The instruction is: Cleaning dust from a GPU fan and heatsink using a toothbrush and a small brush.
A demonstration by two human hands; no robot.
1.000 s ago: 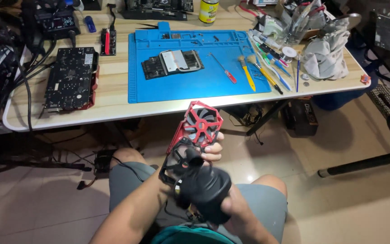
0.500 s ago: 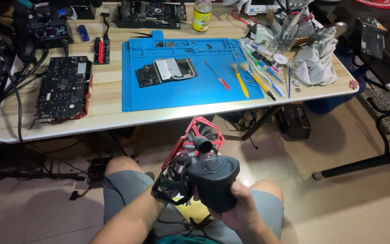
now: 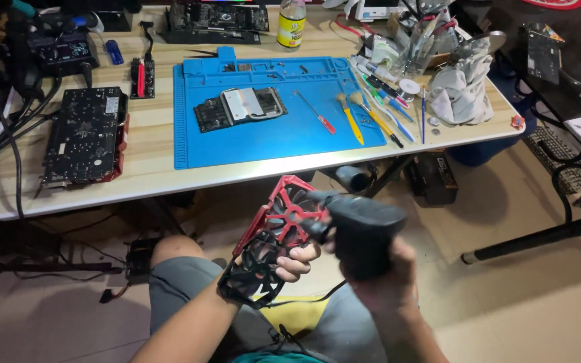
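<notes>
Red and black fan shroud [image 3: 274, 238] is held up over the lap, below the near edge of the table [image 3: 149, 171], tilted with its red frame uppermost. Left hand [image 3: 296, 263] grips the shroud from its right side, fingers curled tight around the lower rim. Right hand [image 3: 388, 286] is clenched around the grip of a black handheld blower [image 3: 358, 225], whose nozzle points left and sits just against the shroud's red frame. A thin black cord runs down from the blower toward the lap. On the table beyond the shroud lies a blue work mat [image 3: 270, 134]; on the mat rest a bare circuit board with a metal plate [image 3: 240, 107], a red-handled screwdriver [image 3: 317, 114] to the right of the board, and a yellow-handled brush [image 3: 351, 121] further right. Left of the mat lies a black graphics card [image 3: 85, 134]. At the mat's far edge stands a bottle with a yellow label [image 3: 291, 23]. Right of the mat sits a crumpled grey cloth [image 3: 462, 91], near a cluster of pens and tools.
</notes>
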